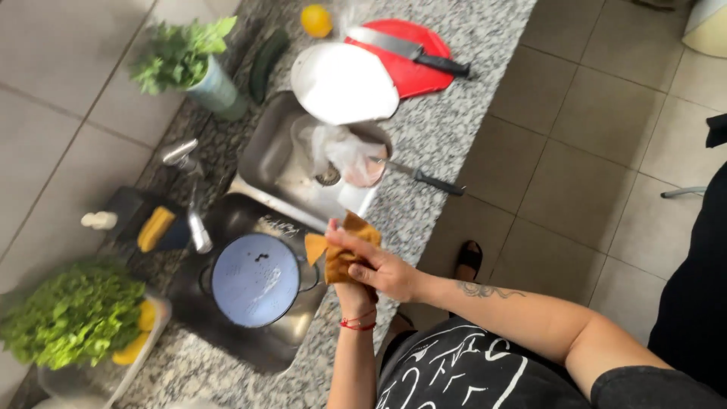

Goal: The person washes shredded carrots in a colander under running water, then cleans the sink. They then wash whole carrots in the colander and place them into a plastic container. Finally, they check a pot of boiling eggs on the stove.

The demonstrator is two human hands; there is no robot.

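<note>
We are wiping our hands dry, it seems: both are bundled into the mustard-yellow cloth (344,254), held in the air over the near edge of the granite counter (447,144), just right of the sink (265,333) where a pale blue colander (255,279) sits. The right hand (382,269) lies on top, its grip clamped on the cloth, forearm reaching in from the right with the elbow bent. The left hand (354,291) comes up from below, a red string at the wrist, its grip closed into the same cloth from underneath. By our reckoning, the cloth needs turning so that fresh folds meet the palms.
</note>
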